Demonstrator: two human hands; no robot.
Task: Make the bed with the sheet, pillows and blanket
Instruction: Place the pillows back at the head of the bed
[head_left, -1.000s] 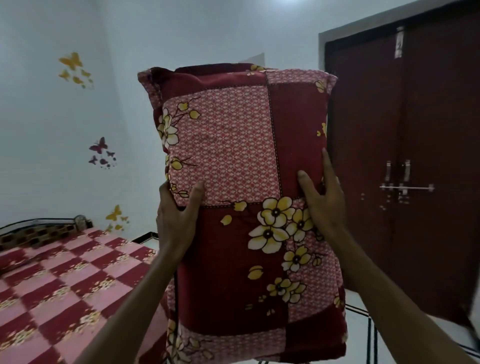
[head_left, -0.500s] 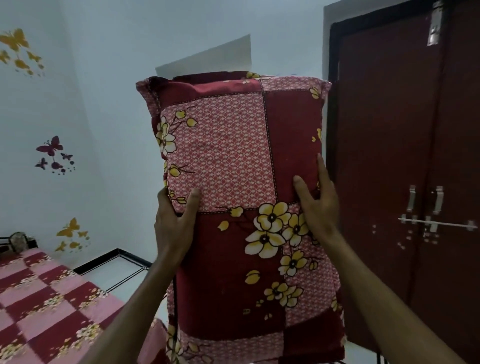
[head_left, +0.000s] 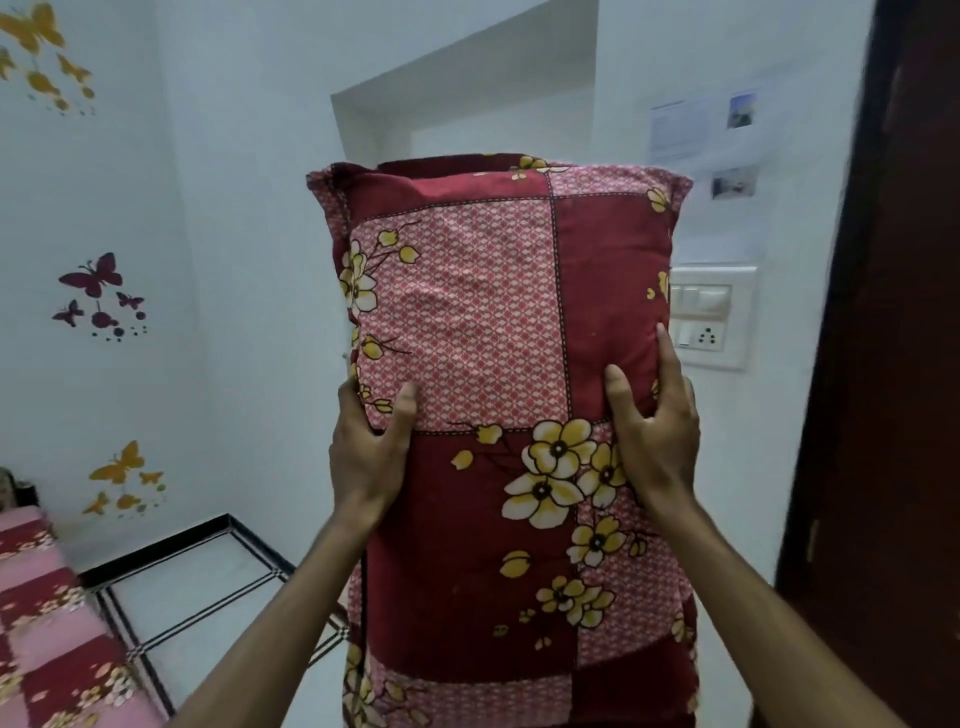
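A pillow (head_left: 498, 312) in a maroon and pink patchwork cover with yellow flowers stands upright in the air in front of me. My left hand (head_left: 369, 447) grips its left edge, thumb on the front face. My right hand (head_left: 654, 431) grips its right edge at about the same height, thumb on the front too. The bed (head_left: 41, 623), covered with a pink and maroon checked sheet, shows only at the lower left corner. No blanket or second pillow is in view.
A dark red door (head_left: 883, 364) fills the right edge. A white switch panel (head_left: 711, 317) and papers (head_left: 701, 124) hang on the wall behind the pillow. White tiled floor (head_left: 208, 597) lies between bed and wall. Butterfly stickers (head_left: 93, 280) dot the left wall.
My view has swung to the right: the bed has slid almost out at the left, the door to the right edge. Both hands keep their grip on the pillow.
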